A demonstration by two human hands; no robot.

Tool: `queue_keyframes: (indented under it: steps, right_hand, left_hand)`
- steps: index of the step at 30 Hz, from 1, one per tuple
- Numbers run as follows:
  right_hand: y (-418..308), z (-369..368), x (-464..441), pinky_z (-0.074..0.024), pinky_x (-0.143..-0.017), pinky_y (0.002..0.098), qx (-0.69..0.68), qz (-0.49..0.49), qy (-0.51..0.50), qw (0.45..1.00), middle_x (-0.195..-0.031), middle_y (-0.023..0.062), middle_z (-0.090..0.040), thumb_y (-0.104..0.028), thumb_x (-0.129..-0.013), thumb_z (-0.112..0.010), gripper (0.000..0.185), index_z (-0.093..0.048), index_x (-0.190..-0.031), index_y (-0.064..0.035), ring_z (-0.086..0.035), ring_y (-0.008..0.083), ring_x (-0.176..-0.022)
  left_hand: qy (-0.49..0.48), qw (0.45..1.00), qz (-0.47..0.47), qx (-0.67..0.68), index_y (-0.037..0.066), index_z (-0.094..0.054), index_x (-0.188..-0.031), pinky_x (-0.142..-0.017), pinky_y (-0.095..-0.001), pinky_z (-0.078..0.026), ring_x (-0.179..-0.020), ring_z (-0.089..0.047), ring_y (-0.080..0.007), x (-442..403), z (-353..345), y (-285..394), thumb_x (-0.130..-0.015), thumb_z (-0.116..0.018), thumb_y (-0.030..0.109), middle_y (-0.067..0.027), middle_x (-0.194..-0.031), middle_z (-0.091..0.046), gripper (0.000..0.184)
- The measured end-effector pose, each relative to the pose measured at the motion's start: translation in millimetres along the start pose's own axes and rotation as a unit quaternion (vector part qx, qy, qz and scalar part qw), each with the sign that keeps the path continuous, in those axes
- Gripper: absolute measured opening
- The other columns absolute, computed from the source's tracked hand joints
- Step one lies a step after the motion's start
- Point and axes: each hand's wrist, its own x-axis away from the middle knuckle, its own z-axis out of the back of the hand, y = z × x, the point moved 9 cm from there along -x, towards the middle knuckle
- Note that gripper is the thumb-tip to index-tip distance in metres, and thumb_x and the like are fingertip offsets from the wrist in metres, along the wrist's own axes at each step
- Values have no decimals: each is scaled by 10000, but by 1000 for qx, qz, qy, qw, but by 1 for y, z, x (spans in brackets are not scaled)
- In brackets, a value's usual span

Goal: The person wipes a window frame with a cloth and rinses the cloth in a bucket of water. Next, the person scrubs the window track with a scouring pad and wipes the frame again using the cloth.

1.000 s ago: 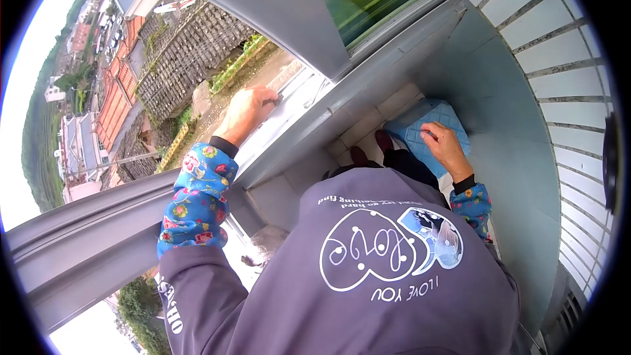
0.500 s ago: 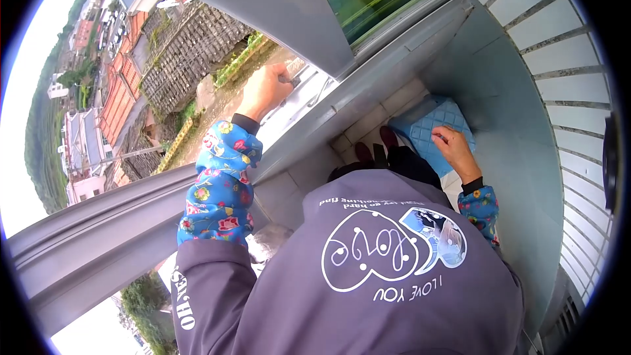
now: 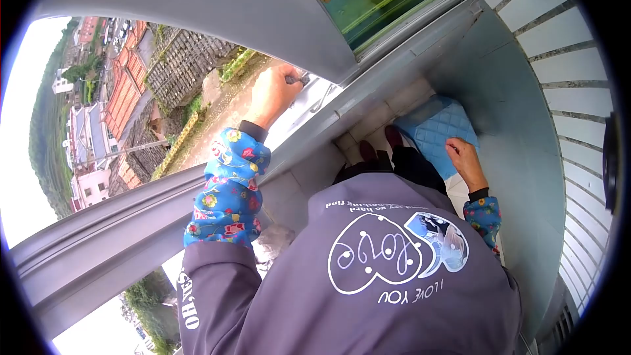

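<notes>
My left hand (image 3: 271,96) reaches through the window opening at the left, beside the lower edge of the grey window frame (image 3: 217,6). Its fingers are closed around a small dark grey wad (image 3: 303,79), mostly hidden, just above the pale window track (image 3: 319,95). My right hand (image 3: 467,162) hangs over the blue quilted-looking box (image 3: 444,128) on the floor. Its fingers are curled in loosely, and nothing shows in them. Floral blue sleeve covers reach to both wrists.
Green-tinted glass (image 3: 388,0) fills the top of the view. A white tiled wall (image 3: 572,92) curves along the right. My dark red shoes (image 3: 368,151) stand on the tiled floor beside the box. Roofs (image 3: 125,92) and a hillside lie far below outside.
My left hand has shifted slightly right along the track, with more of the dark wad showing. My right hand has moved slightly right and down in view. The camera view has turned slightly.
</notes>
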Motion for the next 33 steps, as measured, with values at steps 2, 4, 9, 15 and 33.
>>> queue_keyframes:
  steps: [2, 4, 9, 15, 33]
  right_hand:
    - [-5, 0, -3, -485, -714, 352, 8, 13, -10, 1000, -915, 194, -651, -109, -865, -594, 167, -625, -966, 21, -623, 348, -811]
    - [-6, 1, -12, -486, -714, 355, 17, 19, -9, 1000, -918, 198, -654, -112, -867, -594, 170, -628, -966, 21, -626, 352, -815]
    - [-2, 6, -20, -491, -714, 357, 17, 19, 30, 999, -941, 204, -662, -121, -876, -596, 178, -634, -977, 21, -636, 357, -829]
    - [2, 7, -21, -482, -675, 303, -14, -13, 18, 1000, -838, 138, -649, -111, -890, -589, 145, -623, -954, 15, -609, 238, -739]
    - [49, -1, -26, -479, -675, 320, 33, 16, -22, 999, -806, 146, -639, -111, -881, -590, 144, -616, -937, 19, -591, 259, -712]
  left_hand:
    - [-106, 989, 101, -14, 75, -669, -754, -667, -339, -508, -693, -664, -221, 18, 3, -42, -704, -685, 144, -86, -704, -674, 87]
    - [-118, 989, 82, 15, 67, -671, -721, -662, -331, -500, -661, -640, -216, 37, 14, -73, -662, -694, 123, -85, -700, -663, 85]
    - [-107, 991, -19, 81, 20, -682, -775, -683, -325, -503, -668, -622, -203, 16, 8, -30, -686, -686, 76, -101, -704, -647, 106]
    - [55, 946, -319, -32, 20, -675, -828, -683, -354, -511, -686, -638, -259, -19, 2, 62, -703, -659, 61, -119, -733, -659, 132]
    - [26, 991, 64, 116, 52, -694, -869, -615, -294, -506, -655, -648, -133, 50, 19, -7, -758, -723, 156, -54, -721, -685, 154]
